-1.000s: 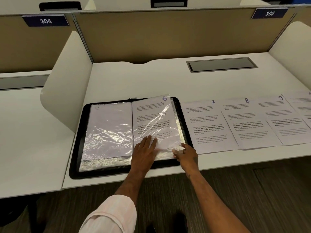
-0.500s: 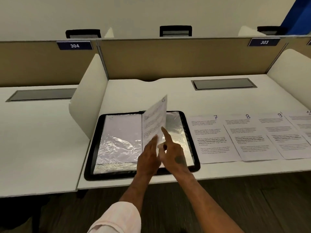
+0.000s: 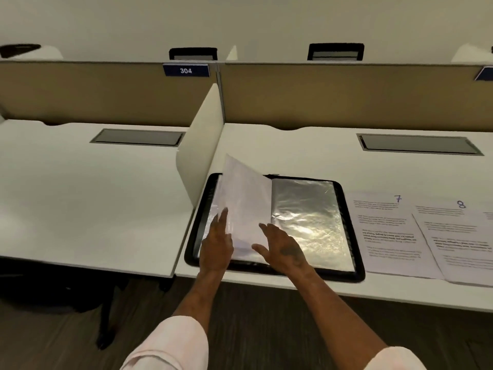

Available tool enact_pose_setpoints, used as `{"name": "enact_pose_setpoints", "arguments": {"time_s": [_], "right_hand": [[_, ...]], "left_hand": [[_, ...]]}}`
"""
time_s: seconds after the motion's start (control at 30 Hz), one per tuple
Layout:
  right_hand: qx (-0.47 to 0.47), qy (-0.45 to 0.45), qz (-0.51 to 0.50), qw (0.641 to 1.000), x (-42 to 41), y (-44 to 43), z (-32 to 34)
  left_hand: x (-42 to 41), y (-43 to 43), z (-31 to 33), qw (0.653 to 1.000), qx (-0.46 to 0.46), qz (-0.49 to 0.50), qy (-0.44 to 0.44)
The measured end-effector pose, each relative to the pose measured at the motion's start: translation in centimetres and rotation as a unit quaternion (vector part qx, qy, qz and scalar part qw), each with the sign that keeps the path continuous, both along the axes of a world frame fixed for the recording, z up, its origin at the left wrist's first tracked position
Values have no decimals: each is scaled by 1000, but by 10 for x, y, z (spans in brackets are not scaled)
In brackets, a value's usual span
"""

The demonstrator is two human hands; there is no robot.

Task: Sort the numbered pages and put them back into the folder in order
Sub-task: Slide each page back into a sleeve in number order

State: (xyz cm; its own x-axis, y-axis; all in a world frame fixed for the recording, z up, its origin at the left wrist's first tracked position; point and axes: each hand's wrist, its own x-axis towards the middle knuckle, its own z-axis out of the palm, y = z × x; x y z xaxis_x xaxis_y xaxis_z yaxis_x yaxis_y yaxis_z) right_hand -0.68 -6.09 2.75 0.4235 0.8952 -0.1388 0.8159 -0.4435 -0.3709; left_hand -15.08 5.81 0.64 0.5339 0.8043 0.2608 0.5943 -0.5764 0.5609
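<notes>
White page 8 (image 3: 465, 237) cut off at right

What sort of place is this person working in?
Probably a study hall or library reading room, perhaps a shared office. The desk is walled into a carrel by a white side divider and tan back panel, a number plate reads 304, and a cable hatch sits in its top.

Your raised sleeve (image 3: 248, 206) blocks most of the folder's (image 3: 346, 275) left half from you. Page 8 (image 3: 461, 236) runs off the right edge, and the print on it and on page 7 (image 3: 386, 231) is too blurred to read. The blue label (image 3: 484, 73) at far right is cropped, number unseen. Your right hand (image 3: 282, 249) covers the sleeve's lower corner.
</notes>
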Motion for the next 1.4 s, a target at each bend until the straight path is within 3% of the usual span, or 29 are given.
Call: {"name": "enact_pose_setpoints", "arguments": {"time_s": [0.23,0.43,0.67,0.97,1.27,1.4], "right_hand": [[-180,-17,50,982,-10,-9,-50],[-215,-40,67,973,-11,-14,-63],[-136,-61,16,989,9,-21,-35],[-71,-113,-155,979,106,-89,-3],[-66,-131,-211,967,219,-181,-13],[-98,-96,-203,969,268,-213,-29]], "left_hand": [[-29,21,-15,978,-82,31,189],[-40,27,-34,942,-121,10,314],[-12,21,-14,950,-50,-31,307],[119,-31,24,961,52,-148,228],[252,-117,6,947,52,-213,234],[300,-153,-8,941,39,-212,262]]}}
